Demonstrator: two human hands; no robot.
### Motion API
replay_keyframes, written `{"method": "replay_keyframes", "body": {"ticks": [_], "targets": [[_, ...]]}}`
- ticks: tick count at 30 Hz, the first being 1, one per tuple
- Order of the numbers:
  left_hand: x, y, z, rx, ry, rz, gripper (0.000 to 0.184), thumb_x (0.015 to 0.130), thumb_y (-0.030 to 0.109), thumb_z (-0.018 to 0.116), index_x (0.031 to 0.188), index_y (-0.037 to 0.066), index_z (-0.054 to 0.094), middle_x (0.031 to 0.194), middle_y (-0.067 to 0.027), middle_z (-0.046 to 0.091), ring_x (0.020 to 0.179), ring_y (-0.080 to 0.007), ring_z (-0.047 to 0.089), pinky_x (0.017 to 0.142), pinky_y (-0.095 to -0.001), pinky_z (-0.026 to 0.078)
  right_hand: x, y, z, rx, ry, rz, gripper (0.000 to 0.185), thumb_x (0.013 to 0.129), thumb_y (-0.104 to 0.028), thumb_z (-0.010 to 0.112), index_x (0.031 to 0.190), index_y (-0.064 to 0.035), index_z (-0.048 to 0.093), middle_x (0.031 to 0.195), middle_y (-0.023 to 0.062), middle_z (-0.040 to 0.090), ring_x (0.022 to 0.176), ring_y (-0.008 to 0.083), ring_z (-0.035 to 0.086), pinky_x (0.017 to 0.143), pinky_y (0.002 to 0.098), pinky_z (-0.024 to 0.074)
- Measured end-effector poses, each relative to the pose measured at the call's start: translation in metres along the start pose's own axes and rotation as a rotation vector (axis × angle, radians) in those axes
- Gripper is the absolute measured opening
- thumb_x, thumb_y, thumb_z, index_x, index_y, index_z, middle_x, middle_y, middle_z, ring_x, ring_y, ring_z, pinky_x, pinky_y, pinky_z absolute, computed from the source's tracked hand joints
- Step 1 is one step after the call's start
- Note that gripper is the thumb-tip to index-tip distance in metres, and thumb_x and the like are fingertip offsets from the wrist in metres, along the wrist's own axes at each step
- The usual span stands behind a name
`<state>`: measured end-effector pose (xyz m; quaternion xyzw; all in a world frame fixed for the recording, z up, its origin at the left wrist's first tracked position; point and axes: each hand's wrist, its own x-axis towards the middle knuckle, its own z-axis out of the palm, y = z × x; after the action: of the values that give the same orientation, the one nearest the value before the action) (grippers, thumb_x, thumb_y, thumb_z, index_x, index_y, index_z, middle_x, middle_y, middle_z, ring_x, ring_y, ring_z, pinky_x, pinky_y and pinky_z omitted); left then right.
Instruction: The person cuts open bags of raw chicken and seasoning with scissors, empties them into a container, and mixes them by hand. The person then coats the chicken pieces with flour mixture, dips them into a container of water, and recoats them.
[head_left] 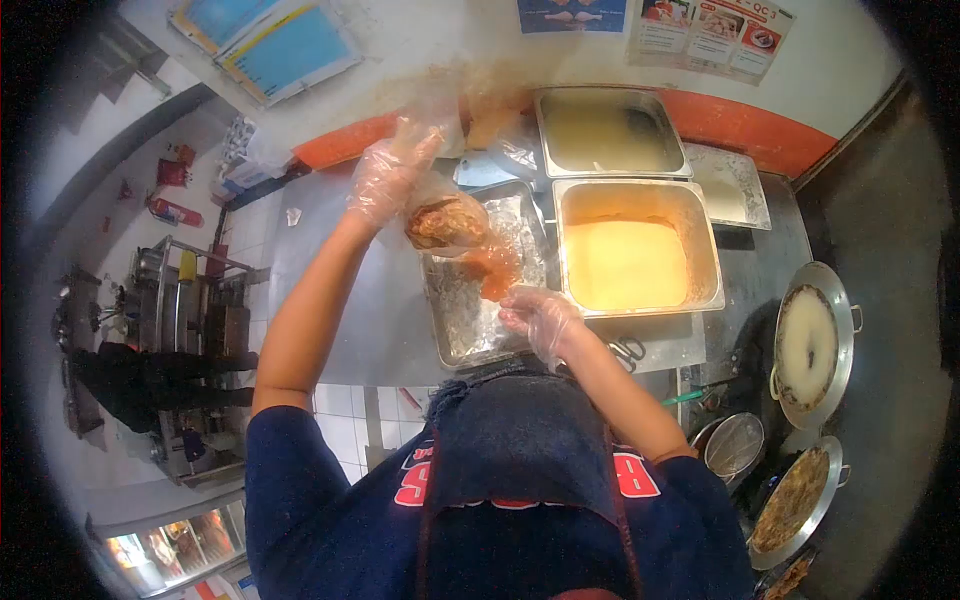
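Observation:
My left hand [395, 172], in a clear plastic glove, is raised over the back left of a metal tray [470, 335], its fingers closed round the top of a clear bag [448, 222]. Reddish-brown food sits inside the bag, which hangs over the tray's left side. Orange-red sauce [495, 270] lies between the bag and my right hand. My right hand [543, 320], gloved too, is over the tray's right side with its fingers bent together at the sauce's lower end; whether they grip anything is too small to tell.
Right of the tray stand a deep pan of pale orange powder [625, 262] and a pan of murky liquid [610, 135]. Scissors [628, 352] lie near the front edge. Large frying pans [808, 345] stand far right. Another person [125, 385] is at the far left.

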<state>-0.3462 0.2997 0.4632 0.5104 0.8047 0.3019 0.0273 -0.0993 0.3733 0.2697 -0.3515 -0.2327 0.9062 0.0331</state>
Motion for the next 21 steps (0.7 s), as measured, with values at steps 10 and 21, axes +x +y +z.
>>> {"method": "replay_keyframes", "body": {"ticks": [10, 21], "targets": [[-0.001, -0.007, 0.036, 0.116, 0.051, -0.092, 0.037, 0.094, 0.042, 0.055, 0.105, 0.006, 0.057, 0.079, -0.0174, 0.063, 0.074, -0.0346, 0.062, 0.067, -0.0437, 0.046, 0.021, 0.006, 0.023, 0.165, -0.172, 0.17, 0.062, 0.094, -0.038, 0.058, 0.134, 0.0063, 0.041, 0.12, 0.0275, 0.053, 0.109, 0.0401, 0.056, 0.096, 0.0478, 0.0503], [-0.015, 0.04, 0.041, 0.03, 0.06, -0.13, 0.036, 0.093, 0.038, 0.061, 0.109, 0.006, 0.06, 0.071, -0.0174, 0.061, 0.064, -0.0308, 0.057, 0.063, -0.0412, 0.045, 0.02, -0.046, 0.055, 0.162, -0.549, 0.094, 0.07, 0.096, -0.064, 0.025, 0.145, -0.0157, 0.038, 0.141, 0.0132, 0.047, 0.125, 0.0319, 0.049, 0.107, 0.0519, 0.0379]]}}
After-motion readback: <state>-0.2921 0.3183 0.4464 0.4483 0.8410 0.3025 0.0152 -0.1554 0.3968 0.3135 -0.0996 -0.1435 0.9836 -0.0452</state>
